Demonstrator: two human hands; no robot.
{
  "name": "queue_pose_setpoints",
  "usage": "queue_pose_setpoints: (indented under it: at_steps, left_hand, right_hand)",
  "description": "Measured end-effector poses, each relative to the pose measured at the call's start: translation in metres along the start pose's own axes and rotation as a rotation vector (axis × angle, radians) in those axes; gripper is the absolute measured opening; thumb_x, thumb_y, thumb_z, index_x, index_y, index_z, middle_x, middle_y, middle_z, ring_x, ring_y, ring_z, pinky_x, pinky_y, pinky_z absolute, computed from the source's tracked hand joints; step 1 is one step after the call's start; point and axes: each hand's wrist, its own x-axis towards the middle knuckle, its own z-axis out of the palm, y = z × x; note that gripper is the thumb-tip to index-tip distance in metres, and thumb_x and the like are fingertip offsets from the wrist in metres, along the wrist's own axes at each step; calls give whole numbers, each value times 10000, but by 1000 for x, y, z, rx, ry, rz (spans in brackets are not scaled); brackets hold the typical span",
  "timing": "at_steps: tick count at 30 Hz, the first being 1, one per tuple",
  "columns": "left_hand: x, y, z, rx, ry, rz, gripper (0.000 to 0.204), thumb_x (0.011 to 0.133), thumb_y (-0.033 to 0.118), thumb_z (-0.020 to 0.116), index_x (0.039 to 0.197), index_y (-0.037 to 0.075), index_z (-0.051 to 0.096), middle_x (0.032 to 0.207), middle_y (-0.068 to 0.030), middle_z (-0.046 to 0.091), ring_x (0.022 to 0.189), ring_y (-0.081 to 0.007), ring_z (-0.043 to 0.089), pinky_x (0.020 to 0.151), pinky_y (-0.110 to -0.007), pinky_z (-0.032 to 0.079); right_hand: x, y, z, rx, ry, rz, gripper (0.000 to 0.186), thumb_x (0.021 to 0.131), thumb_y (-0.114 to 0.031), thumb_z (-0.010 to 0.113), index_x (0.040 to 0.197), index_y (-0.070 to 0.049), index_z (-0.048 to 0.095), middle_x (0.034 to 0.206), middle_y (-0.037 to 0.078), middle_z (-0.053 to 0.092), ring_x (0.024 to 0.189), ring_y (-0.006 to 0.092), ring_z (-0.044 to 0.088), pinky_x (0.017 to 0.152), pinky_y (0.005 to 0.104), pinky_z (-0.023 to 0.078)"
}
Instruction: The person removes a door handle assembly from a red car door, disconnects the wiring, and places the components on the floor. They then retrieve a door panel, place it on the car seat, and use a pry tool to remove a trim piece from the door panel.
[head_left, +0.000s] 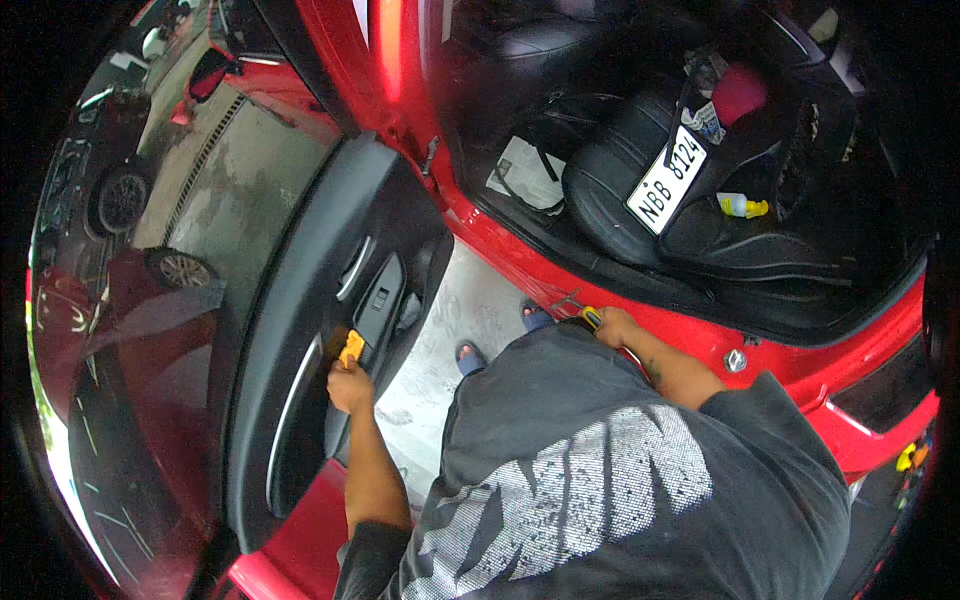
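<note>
My left hand (350,388) is closed around a small yellow-orange tool (352,346) with a blurred brown edge, perhaps a brush. It is at the black inner panel of the open car door (300,270), by the window switch panel (380,298) and the door pull. Whether the tool touches the panel, I cannot tell. At the red door sill (690,325), my right hand (618,328) grips a yellow-and-black handled tool (591,317). A thin T-shaped piece (567,299) shows just beyond that handle; I cannot tell if they are joined.
Inside the car, a black seat (625,175) bears a white licence plate (668,180), a yellow-capped bottle (742,206) and a dark red cloth (738,93). Printed paper (527,175) lies in the footwell. My sandalled feet stand on the pale floor (475,290) between door and sill.
</note>
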Motion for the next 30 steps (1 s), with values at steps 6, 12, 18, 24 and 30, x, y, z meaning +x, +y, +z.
queue_pose_setpoints:
  at_steps: [6, 12, 18, 24, 30]
  left_hand:
    - [-63, 59, -95, -621, 61, 442, 232, 1033, 173, 654, 931, -35, 638, 822, -231, 695, 765, -414, 708, 677, -481, 513]
    - [-43, 68, 3, -437, -452, 598, 322, 1013, 292, 656, 953, -24, 637, 897, -279, 704, 853, -472, 701, 752, -559, 517]
    - [-48, 276, 16, -735, -455, 920, 473, 1017, 348, 698, 1343, 13, 623, 1111, -309, 736, 1054, -491, 725, 880, -554, 556]
    - [-122, 389, -107, -933, -607, 1190, 849, 989, 302, 769, 1647, -5, 328, 1570, -317, 518, 1438, -411, 553, 1188, -460, 431]
    - [-94, 245, 19, -442, -842, 1152, 690, 994, 401, 742, 1498, -29, 549, 1482, -285, 608, 1359, -398, 619, 1145, -452, 481]
  right_hand:
    - [-52, -12, 28, 155, 77, 79, 332, 783, -232, 707, 1072, -73, 749, 1076, 281, 760, 1036, 444, 744, 874, 541, 577]
    - [-63, 9, 60, 229, 113, 167, 346, 800, -232, 688, 1104, -84, 757, 1093, 275, 762, 1055, 440, 741, 914, 540, 577]
    - [-72, 6, 54, 360, 181, 219, 353, 793, -248, 703, 1088, -58, 745, 1092, 288, 754, 1068, 458, 730, 908, 538, 566]
    - [-72, 17, 53, 396, 311, 138, 389, 762, -312, 770, 1074, -83, 733, 1018, 278, 751, 978, 459, 728, 837, 551, 548]
    - [-38, 43, 66, 359, 273, 98, 390, 759, -314, 786, 1071, -84, 734, 1012, 256, 760, 978, 445, 735, 833, 545, 556]
